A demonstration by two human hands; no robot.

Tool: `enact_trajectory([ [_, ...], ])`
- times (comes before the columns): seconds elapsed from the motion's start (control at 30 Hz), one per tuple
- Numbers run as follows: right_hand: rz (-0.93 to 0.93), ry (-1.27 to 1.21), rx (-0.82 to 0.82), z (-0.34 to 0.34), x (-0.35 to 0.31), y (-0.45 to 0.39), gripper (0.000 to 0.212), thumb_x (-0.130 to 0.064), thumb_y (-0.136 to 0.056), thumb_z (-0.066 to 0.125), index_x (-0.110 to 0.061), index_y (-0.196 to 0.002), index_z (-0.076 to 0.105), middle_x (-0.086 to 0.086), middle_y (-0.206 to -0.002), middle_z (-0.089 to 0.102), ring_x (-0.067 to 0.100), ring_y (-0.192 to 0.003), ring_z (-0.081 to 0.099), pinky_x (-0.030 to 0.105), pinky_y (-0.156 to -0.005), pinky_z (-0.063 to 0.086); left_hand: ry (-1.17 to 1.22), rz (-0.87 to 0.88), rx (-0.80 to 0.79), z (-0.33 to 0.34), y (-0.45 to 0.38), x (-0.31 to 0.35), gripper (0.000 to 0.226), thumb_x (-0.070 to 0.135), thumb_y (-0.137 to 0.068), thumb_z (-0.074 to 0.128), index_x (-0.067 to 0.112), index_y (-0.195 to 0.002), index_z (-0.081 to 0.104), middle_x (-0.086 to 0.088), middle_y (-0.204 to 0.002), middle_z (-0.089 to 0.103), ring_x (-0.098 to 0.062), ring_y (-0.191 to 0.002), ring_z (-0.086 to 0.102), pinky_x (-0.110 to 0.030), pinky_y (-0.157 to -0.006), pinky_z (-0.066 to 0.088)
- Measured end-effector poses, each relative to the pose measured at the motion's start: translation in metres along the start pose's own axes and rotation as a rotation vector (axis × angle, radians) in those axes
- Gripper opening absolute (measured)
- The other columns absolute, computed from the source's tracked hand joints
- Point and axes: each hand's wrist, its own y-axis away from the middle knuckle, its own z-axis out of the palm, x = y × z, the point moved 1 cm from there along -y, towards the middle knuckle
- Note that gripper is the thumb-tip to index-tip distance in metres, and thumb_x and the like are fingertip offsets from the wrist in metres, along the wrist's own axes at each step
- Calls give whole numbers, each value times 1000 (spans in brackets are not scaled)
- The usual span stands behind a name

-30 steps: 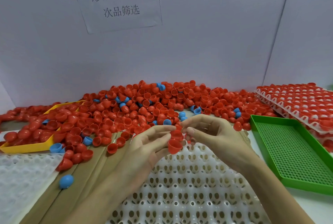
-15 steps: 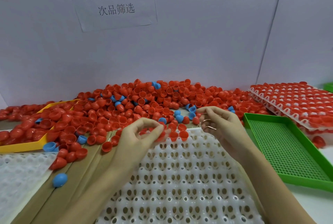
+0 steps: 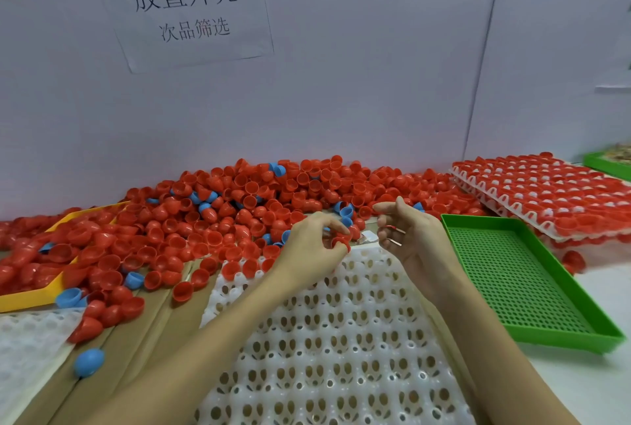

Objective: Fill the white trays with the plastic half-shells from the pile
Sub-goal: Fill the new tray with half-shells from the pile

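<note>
Pale partition wall (image 3: 341, 100) behind bench, printed paper notice (image 3: 184, 8) at upper left, top edge cut off. At lower left, second white tray (image 3: 24, 349) partly out of frame. Yellow tray (image 3: 30, 298) at left largely buried under pile of red and blue half-shells (image 3: 239, 206) spanning mid-frame. White tray (image 3: 324, 339) at lower centre, bottom cut off, far row holding a few red shells. Left hand (image 3: 314, 247) curled at tray's far edge, fingertips pinching red half-shells (image 3: 341, 240); count not discernible. Right hand (image 3: 406, 233) just beside, palm leftward, fingers loosely curled, nothing seen held. Green perforated tray (image 3: 532, 332) at right. Stacked filled trays (image 3: 546, 195) at upper right, far end blurred.
</note>
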Motion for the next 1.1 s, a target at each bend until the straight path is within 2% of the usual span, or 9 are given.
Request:
enact_trajectory([
  [0.13, -1, -21, 24, -4, -1, -2, 36, -28, -110, 50, -5, -101, 76, 3, -76, 66, 13, -66, 59, 25, -67, 50, -256, 80, -81, 15, -4, -10, 17, 20, -92, 67, 13, -104, 76, 10, -105, 65, -10, -107, 56, -25, -99, 43],
  [0.27, 1, -22, 28, -6, -1, -3, 36, -28, -110, 50, -5, -101, 76, 3, -77, 66, 13, -66, 59, 25, -67, 49, -459, 167, -123, 16, -5, -10, 22, 34, -96, 63, 16, -102, 75, 8, -120, 59, -10, -118, 46, -31, -104, 39],
  [0.4, 11, -14, 32, -5, -1, -3, 36, -28, -110, 50, -6, -100, 76, 3, -76, 66, 13, -66, 59, 27, -70, 48, -648, 166, -145, 20, -10, 1, 22, 31, -95, 57, 15, -96, 72, 4, -102, 66, -17, -101, 56, -37, -98, 42],
  [0.63, 17, 2, 34, -4, 1, -2, 36, -27, -111, 49, -5, -101, 75, 2, -75, 67, 14, -67, 58, 29, -72, 47, -608, 129, -172, 17, -7, 12, 14, 24, -95, 54, 13, -105, 57, -2, -92, 66, -23, -89, 59, -41, -95, 46],
  [0.73, 16, 2, 44, -5, 0, -2, 36, -27, -111, 49, -5, -101, 76, 2, -75, 67, 14, -67, 58, 29, -72, 46, -345, 12, -64, 7, -14, 5, 11, 17, -98, 55, 16, -105, 62, 0, -105, 66, -17, -98, 59, -36, -87, 52],
  [0.83, 20, -6, 47, -5, 0, -2, 37, -27, -111, 49, -5, -100, 76, 3, -75, 66, 14, -67, 57, 29, -71, 45, -412, -55, 15, -9, -34, -13, 28, 4, -98, 54, 14, -123, 62, -2, -126, 61, -17, -113, 55, -33, -94, 50],
  [0.97, 24, 0, 45, -6, 1, -2, 37, -27, -111, 49, -5, -101, 76, 2, -76, 66, 13, -67, 57, 28, -70, 45, -767, -96, -146, -29, -56, -45, 57, 5, -97, 55, 24, -151, 47, -3, -158, 43, -25, -142, 41, -46, -115, 36],
  [1.03, 17, 4, 52, -8, 1, -3, 36, -27, -111, 49, -6, -100, 76, 2, -76, 66, 13, -67, 57, 28, -70, 46, -797, -126, -275, -37, -60, -62, 59, 7, -100, 50, 29, -154, 42, -4, -157, 46, -25, -140, 45, -47, -113, 37],
  [1.1, 1, 24, 79, -8, 1, -4, 35, -25, -111, 49, -7, -98, 77, 1, -74, 67, 13, -66, 58, 28, -70, 46, -803, -121, -283, -42, -59, -72, 57, 7, -102, 44, 31, -153, 44, -4, -149, 56, -23, -132, 54, -44, -109, 41],
])
